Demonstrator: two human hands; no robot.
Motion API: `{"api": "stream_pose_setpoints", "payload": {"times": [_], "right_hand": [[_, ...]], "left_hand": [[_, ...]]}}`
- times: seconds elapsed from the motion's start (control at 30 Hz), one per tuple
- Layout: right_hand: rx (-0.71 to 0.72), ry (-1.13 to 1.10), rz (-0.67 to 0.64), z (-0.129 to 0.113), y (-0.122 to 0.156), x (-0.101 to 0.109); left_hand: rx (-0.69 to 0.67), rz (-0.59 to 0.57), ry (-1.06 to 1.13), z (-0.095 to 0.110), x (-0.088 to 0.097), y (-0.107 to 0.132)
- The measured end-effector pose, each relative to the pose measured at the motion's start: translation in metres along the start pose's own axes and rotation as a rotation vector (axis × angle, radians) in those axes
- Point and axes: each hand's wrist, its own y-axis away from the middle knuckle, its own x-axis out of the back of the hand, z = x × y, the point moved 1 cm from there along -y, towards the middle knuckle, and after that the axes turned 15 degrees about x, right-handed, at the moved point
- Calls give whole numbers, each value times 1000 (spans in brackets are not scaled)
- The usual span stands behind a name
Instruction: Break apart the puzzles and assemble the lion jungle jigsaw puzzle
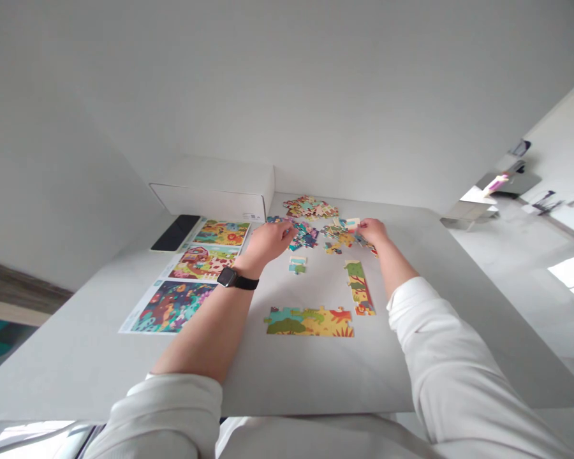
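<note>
My right hand (373,231) pinches a pale puzzle piece (353,224) with a blue and red patch, over a pile of yellow and green puzzle pieces (339,236). Curled in over the purple and blue puzzle pieces (307,234) is my left hand (272,242); whatever its fingers hold, if anything, is hidden. Two joined pieces (297,265) in pale blue and green lie just below it. Nearer to me is a joined strip (310,322) with a tree and a crocodile. A shorter upright strip (359,288) stands off its upper right end.
Printed picture sheets (191,306) lie at the left, beside a dark phone (176,233). A white box (210,201) stands at the back against the wall. Another puzzle pile (310,206) sits farthest back on the grey table (316,382).
</note>
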Motion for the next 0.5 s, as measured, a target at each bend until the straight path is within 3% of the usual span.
{"api": "stream_pose_setpoints", "payload": {"times": [0.13,0.23,0.5], "right_hand": [[-5,-374,59,-4,18,11],[17,-620,32,-17,40,16],[215,-763,-121,-69,76,24]], "left_hand": [[10,22,113,-7,8,-4],[30,23,249,-6,16,-5],[-44,-98,542,15,22,3]]}}
